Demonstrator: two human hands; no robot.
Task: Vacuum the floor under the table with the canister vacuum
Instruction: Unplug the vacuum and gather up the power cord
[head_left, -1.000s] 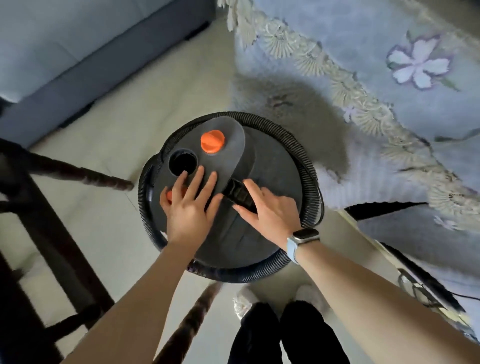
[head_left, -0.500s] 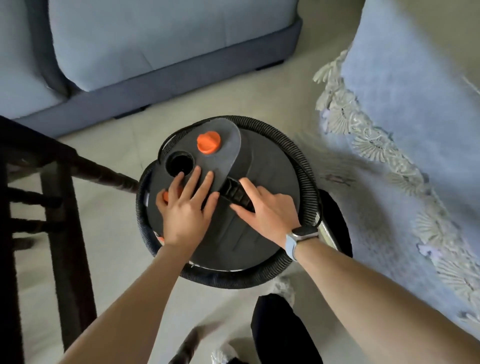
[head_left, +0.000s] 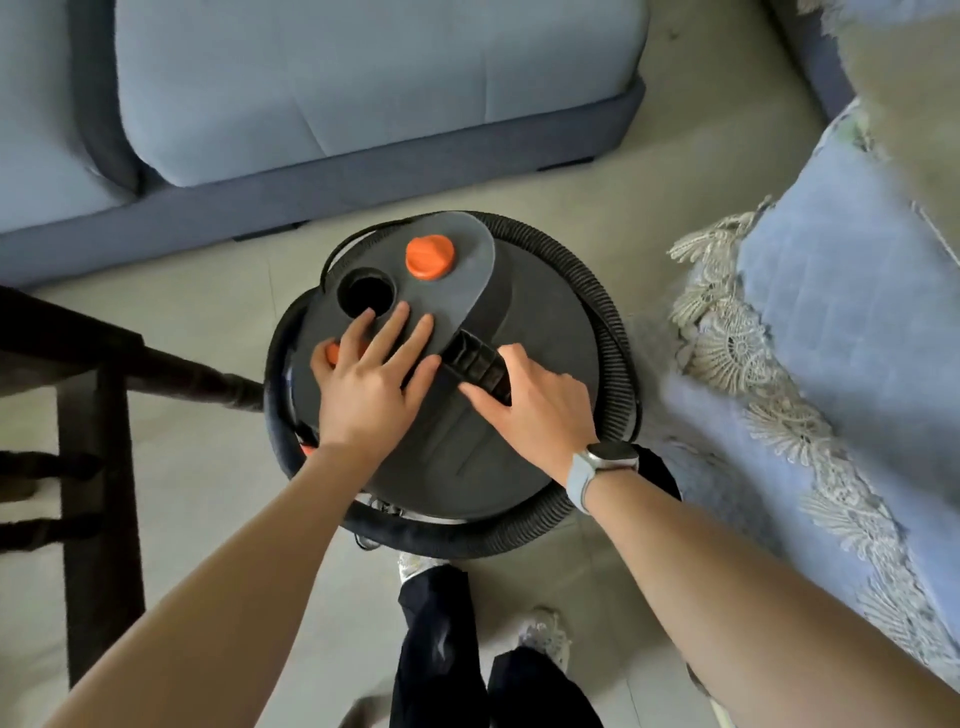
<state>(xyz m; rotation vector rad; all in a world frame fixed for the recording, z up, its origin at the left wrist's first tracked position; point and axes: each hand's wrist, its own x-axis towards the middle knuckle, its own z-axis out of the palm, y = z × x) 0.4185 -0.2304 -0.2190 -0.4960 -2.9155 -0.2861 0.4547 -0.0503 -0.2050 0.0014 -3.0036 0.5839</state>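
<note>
The canister vacuum (head_left: 545, 322) stands on the pale tiled floor, seen from above. Its black lid carries an orange knob (head_left: 429, 256), an open round port (head_left: 365, 296) and a black carry handle (head_left: 475, 358). A ribbed black hose (head_left: 608, 322) is coiled around the body. My left hand (head_left: 369, 395) lies flat on the lid with its fingers spread, thumb beside a small orange button (head_left: 332, 352). My right hand (head_left: 540, 410), with a watch on its wrist, holds the handle between thumb and fingers. Dark wooden table legs and rails (head_left: 98, 519) stand at the left, close to the vacuum.
A blue sofa (head_left: 363, 78) runs along the top. A blue fabric with a lace edge (head_left: 831, 312) lies at the right, close to the hose. My legs and shoes (head_left: 540, 634) are just below the vacuum. Bare tiles show between the sofa and the vacuum.
The vacuum and my view have moved off the lace-edged fabric toward the sofa, which now fills the top. Both hands keep their places on the lid and handle. My legs have stepped.
</note>
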